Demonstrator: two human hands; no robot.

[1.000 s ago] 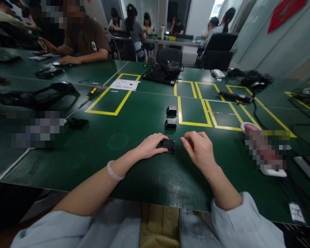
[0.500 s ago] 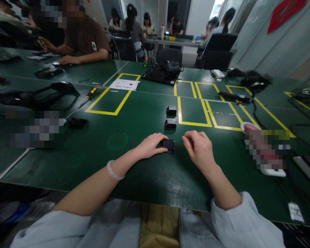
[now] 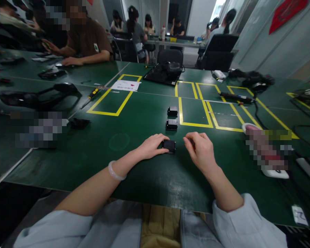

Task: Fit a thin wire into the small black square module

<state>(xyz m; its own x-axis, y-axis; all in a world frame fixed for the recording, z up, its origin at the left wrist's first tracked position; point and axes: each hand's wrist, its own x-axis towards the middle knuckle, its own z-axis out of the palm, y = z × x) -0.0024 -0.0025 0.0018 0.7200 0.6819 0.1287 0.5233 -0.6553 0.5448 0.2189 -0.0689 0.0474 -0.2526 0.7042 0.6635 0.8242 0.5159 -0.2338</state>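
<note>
My left hand (image 3: pixel 153 146) grips a small black rectangular block (image 3: pixel 169 146) from its left side, with the thumb and fingers around its edges on the green table. To the right of the block, my right hand (image 3: pixel 202 150) is closed in a pinch, its fingertips a short gap away. What those fingers hold is too small and dark to make out. Beyond my hands, two similar black blocks stand one behind the other: the nearer block (image 3: pixel 172 124) and the farther block (image 3: pixel 173 111).
Yellow tape outlines mark the green table (image 3: pixel 144 182). A yellow-handled screwdriver (image 3: pixel 93 93) lies at the left, near a paper sheet (image 3: pixel 126 85). A black tray (image 3: pixel 157 77) is at the back, a black rod-shaped tool (image 3: pixel 236 97) at the right. A co-worker (image 3: pixel 89 41) sits across the left side.
The whole view has shifted slightly to the left and up, so things appear a little farther right and lower. Both hands and the block keep their places relative to each other.
</note>
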